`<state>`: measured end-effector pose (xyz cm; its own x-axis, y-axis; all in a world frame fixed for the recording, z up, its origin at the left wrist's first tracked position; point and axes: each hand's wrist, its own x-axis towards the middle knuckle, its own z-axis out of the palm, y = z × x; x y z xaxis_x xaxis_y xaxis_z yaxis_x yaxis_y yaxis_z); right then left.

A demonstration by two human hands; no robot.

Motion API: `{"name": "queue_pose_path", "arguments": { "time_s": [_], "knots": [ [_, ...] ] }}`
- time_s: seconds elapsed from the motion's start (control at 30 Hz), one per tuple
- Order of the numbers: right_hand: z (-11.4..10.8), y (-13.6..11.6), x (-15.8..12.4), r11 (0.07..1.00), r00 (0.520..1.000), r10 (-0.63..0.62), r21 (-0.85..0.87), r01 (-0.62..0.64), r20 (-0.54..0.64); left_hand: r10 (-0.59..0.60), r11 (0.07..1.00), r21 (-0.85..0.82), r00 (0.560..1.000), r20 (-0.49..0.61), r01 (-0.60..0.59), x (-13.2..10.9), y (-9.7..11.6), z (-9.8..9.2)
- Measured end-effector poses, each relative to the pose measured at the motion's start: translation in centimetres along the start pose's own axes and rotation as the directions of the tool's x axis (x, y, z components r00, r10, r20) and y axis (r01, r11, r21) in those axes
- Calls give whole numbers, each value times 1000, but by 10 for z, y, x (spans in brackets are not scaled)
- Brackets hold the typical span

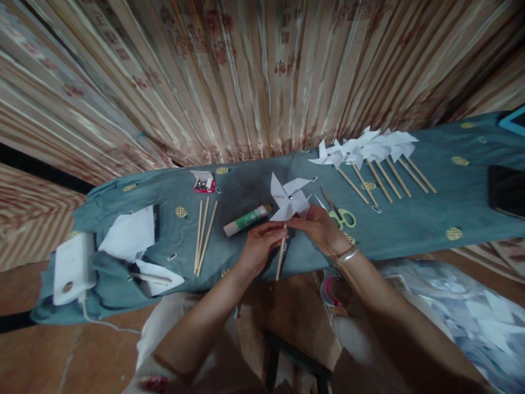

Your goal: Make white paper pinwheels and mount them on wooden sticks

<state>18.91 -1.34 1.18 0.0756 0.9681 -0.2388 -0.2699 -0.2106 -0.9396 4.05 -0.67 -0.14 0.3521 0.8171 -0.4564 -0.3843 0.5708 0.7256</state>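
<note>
Well, from my end the head camera puts the paper pinwheel (pixel 286 203) mid-table, near the front edge of the cloth-covered table (pixel 404 232). The left hand (pixel 260 247) has its fingers drawn together at the top of the pinwheel's wooden stick (pixel 280 261), just under the paper. The right hand (pixel 322 229) is nearly closed, thumb and fingers at the paper's lower right part — how firmly it pinches there I cannot tell.

Room is tight for me on both sides. A glue stick (pixel 245 221) lies right beside the left hand, and the green-handled scissors (pixel 342 215), blades spread, lie just beyond the right wrist. Further left I see three loose sticks (pixel 203 235), an open red-and-white box of pins (pixel 204 183), white paper (pixel 131 232) and a white device (pixel 74 268) trailing a cable. Off to the right, a row of overlapping pinwheels (pixel 363 150) lies along the back, with a dark phone-like slab (pixel 506 191) at the far end. A patterned curtain (pixel 246 82) hangs close behind everything — my backdrop.
</note>
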Motion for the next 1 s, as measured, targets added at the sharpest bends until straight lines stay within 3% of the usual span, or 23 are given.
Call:
{"name": "queue_pose_path", "arguments": {
  "time_s": [0.23, 0.47, 0.6, 0.77, 1.0],
  "knots": [
    [1, 2, 5, 997, 999, -28, -75, 24, -46, -19, 999, 28, 1000, -1, 19, -1, -1, -2],
    [-15, -16, 5, 996, 994, -83, 5, 84, -67, 12, 1000, 24, 999, -51, -10, 1, 4, -4],
    [-21, -20, 4, 997, 993, -78, -34, 75, -89, 18, 999, 38, 998, -63, -15, 1, 4, -3],
    [-20, -14, 4, 994, 989, -102, -37, 98, -108, 18, 999, 38, 997, -78, -16, 3, 2, -4],
    [-12, -13, 1, 999, 997, -43, 26, 45, -71, 43, 999, 35, 995, -92, -40, 3, 4, -3]
  ]
}}
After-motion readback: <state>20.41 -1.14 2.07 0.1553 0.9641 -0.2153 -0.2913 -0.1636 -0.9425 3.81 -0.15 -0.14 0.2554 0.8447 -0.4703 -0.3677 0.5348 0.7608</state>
